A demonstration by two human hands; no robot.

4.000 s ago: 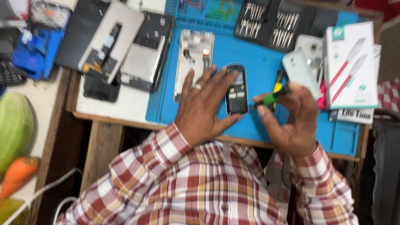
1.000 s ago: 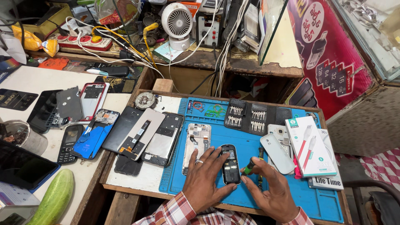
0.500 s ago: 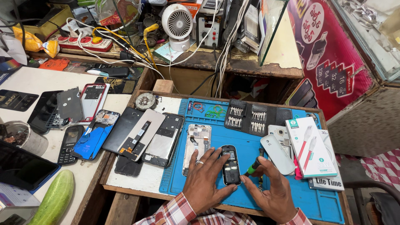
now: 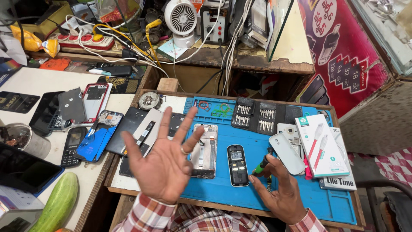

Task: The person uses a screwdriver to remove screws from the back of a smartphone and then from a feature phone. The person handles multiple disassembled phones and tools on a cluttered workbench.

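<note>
My left hand [image 4: 162,160] is raised above the bench, palm up toward the camera, fingers spread wide, holding nothing; a ring sits on one finger. My right hand [image 4: 279,189] rests on the blue work mat [image 4: 240,189] and pinches a green-handled screwdriver [image 4: 260,165]. A small black keypad phone [image 4: 237,165] lies flat on the mat between the two hands, untouched. Just left of it lies an opened phone frame [image 4: 205,150], partly behind my left fingers.
A black screwdriver-bit case [image 4: 257,115] lies open at the mat's back. White boxes [image 4: 322,144] and a white phone back cover [image 4: 286,153] sit on the right. Several dismantled phones [image 4: 96,137] lie on the left, a cucumber [image 4: 56,202] near the front, a small fan [image 4: 182,19] behind.
My left hand has let go of the black keypad phone and lifted up, opening its fingers toward the camera. The phone stays on the mat. My right hand still holds the screwdriver.
</note>
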